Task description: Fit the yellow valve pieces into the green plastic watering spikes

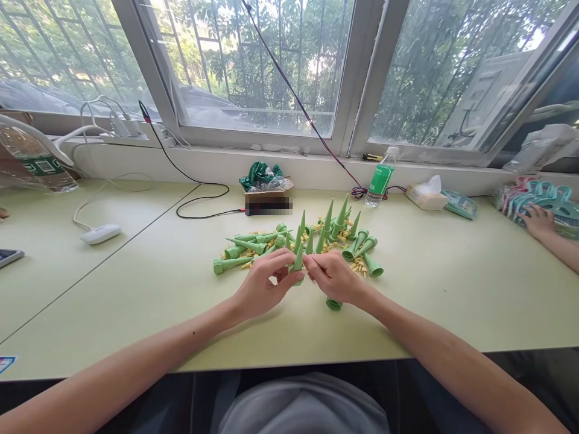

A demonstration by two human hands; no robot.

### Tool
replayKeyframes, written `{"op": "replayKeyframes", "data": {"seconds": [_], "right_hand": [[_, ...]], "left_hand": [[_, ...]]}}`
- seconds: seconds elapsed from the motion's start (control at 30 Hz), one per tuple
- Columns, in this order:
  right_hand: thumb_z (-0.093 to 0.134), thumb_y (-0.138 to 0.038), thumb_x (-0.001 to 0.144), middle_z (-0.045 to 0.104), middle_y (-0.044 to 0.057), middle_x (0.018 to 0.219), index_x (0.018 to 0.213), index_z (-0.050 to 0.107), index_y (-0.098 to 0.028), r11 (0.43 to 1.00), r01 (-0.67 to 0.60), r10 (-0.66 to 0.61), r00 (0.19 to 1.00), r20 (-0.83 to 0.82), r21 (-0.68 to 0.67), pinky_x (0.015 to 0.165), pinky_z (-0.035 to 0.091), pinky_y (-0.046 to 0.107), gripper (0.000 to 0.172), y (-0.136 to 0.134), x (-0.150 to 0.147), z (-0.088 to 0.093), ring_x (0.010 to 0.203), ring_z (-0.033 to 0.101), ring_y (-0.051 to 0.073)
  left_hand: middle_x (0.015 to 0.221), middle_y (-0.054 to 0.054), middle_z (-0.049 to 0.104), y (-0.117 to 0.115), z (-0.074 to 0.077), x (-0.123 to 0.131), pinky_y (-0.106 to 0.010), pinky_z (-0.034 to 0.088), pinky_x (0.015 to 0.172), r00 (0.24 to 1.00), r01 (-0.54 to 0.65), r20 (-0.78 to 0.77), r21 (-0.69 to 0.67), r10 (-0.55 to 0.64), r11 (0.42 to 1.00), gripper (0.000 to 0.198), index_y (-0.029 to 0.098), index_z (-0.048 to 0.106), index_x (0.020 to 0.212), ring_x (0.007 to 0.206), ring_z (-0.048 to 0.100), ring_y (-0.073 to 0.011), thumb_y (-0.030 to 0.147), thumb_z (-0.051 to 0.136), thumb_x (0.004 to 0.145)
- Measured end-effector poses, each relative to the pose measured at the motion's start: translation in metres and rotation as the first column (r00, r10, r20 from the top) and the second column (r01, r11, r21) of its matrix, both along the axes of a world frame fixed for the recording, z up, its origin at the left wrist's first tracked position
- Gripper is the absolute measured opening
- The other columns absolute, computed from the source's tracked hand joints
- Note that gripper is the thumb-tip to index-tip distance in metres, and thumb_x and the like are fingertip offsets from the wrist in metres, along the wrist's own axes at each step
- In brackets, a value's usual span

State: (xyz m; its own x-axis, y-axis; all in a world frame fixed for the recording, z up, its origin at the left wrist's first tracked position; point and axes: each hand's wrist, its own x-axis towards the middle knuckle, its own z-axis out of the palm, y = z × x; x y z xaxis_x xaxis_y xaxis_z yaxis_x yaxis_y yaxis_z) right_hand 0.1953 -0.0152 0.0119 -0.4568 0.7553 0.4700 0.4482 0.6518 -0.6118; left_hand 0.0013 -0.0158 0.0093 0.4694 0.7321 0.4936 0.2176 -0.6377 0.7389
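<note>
Between the thumb and fingers of my left hand is a green plastic plant watering spike, its tip pointing up. My right hand is closed right beside the spike, fingertips near its side; whatever they pinch is too small and covered to make out. Just beyond both hands lies a pile of more green spikes, some upright and others on their sides. Small yellow pieces are scattered among them. One green spike with its open end showing lies under my right wrist, partly hidden.
A small cardboard box with green plastic wrapping stands behind the pile. Further right are a water bottle, a tissue box and another person's hand on packed hangers. At left lies a white mouse-shaped device.
</note>
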Motion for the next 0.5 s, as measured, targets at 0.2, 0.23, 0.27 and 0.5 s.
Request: {"op": "replayKeyframes", "data": {"seconds": [0.2,0.23,0.27,0.5], "right_hand": [[0.043,-0.039,0.103,0.036,-0.006,0.054,0.066,0.042,-0.020,0.997,0.061,-0.058,0.996,-0.072,0.041,0.051,0.026,0.024,0.041,0.0029,-0.0006,-0.0009,0.049,0.031,0.009],[0.045,-0.037,0.102,0.038,-0.006,0.055,0.071,0.047,-0.020,0.997,0.066,-0.062,0.994,-0.087,0.045,0.051,0.027,0.023,0.035,0.0028,-0.0006,0.0000,0.049,0.032,0.009],[0.047,-0.036,0.101,0.041,-0.006,0.057,0.078,0.051,-0.020,0.997,0.065,-0.060,0.993,-0.099,0.047,0.051,0.029,0.023,0.028,0.0024,-0.0004,0.0009,0.049,0.034,0.009],[0.054,-0.030,0.099,0.057,-0.002,0.072,0.106,0.058,-0.017,0.992,0.026,-0.017,0.997,-0.074,0.126,0.060,0.039,0.023,0.015,0.0031,0.0017,-0.0006,0.056,0.047,0.010]], "left_hand": [[0.062,0.007,0.034,-0.0023,0.0026,0.0019,-0.019,0.038,0.038,0.997,0.005,0.082,-0.239,0.016,0.971,0.033,0.019,0.045,0.075,0.042,0.045,-0.0053,0.041,0.060,0.094],[0.058,0.008,0.032,-0.0023,0.0030,0.0020,-0.018,0.037,0.037,0.995,0.010,0.096,-0.280,0.017,0.960,0.034,0.019,0.044,0.075,0.040,0.045,-0.0058,0.043,0.059,0.095],[0.056,0.009,0.032,-0.0020,0.0035,0.0019,-0.018,0.036,0.037,0.994,0.011,0.107,-0.312,0.023,0.950,0.034,0.019,0.044,0.076,0.039,0.046,-0.0062,0.044,0.058,0.095],[0.068,0.006,0.039,0.0006,0.0098,-0.0005,-0.020,0.040,0.039,0.981,0.018,0.182,-0.415,0.063,0.910,0.036,0.017,0.050,0.077,0.041,0.052,-0.0057,0.047,0.059,0.094]]}}
